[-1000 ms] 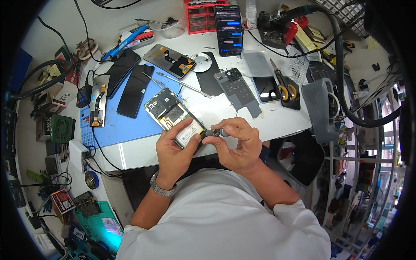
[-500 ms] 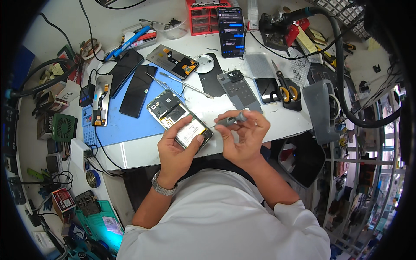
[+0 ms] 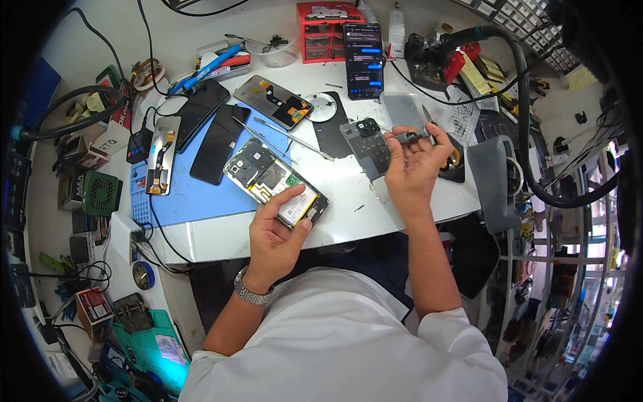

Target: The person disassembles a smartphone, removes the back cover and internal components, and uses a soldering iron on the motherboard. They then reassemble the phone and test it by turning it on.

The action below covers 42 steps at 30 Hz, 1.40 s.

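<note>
An opened phone [image 3: 299, 205], its back off and a white battery showing, rests in my left hand [image 3: 276, 231]. The fingers and thumb grip its lower end from both sides, while its upper end lies over the blue mat [image 3: 194, 205]. To the right, my right hand [image 3: 415, 167] is raised above the table with a small grey-handled screwdriver [image 3: 414, 136] pinched between thumb and fingers. Just left of that hand lies a dark grey phone back panel [image 3: 367, 144] with a camera cutout. Two metal tweezers-like tools [image 3: 301, 142] lie beyond the opened phone.
Dark phones [image 3: 218, 144] and bare screen panels [image 3: 274, 100] lie on and around the mat. Farther back, a lit phone [image 3: 364, 63] leans before a red drawer box [image 3: 321, 40]. Scissors [image 3: 457, 157] lie by my right hand; a thick black hose [image 3: 524, 120] curves along the right.
My right hand has moved right and away from the opened phone, carrying the screwdriver. My left hand keeps its hold on the phone, with its fingers slightly shifted.
</note>
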Tool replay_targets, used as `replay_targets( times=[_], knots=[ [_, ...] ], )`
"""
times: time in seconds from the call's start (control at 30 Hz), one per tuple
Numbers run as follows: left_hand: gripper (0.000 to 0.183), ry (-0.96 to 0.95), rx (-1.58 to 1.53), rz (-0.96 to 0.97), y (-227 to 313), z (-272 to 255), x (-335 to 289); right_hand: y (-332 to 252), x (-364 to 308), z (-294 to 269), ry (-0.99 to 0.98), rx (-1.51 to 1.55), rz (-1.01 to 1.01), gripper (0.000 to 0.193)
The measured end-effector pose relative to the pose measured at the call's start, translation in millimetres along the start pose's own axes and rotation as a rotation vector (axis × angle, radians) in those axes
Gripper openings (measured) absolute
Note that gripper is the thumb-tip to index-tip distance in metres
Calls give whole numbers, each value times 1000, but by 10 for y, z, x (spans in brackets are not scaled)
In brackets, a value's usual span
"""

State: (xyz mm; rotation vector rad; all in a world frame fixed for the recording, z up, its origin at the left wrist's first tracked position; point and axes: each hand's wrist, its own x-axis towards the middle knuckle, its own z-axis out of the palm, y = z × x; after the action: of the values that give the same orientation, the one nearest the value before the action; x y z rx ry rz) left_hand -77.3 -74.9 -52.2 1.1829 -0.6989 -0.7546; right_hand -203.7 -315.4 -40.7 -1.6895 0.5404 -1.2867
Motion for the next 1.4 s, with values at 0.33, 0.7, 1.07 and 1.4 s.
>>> replay_targets(
  times=[0.33,0.7,1.07,1.4],
  knots=[
    [42,39,172,52,4,16,-13,57,63,39,-6,16,31,61],
    [49,43,99,52,-22,51,4,149,134,131,-72,12,95,60],
    [37,74,145,100,-7,67,5,-491,-382,323,-220,200,-21,70],
    [24,108,164,84,-39,66,23,-577,-704,461,-288,354,43,69]
  ],
)
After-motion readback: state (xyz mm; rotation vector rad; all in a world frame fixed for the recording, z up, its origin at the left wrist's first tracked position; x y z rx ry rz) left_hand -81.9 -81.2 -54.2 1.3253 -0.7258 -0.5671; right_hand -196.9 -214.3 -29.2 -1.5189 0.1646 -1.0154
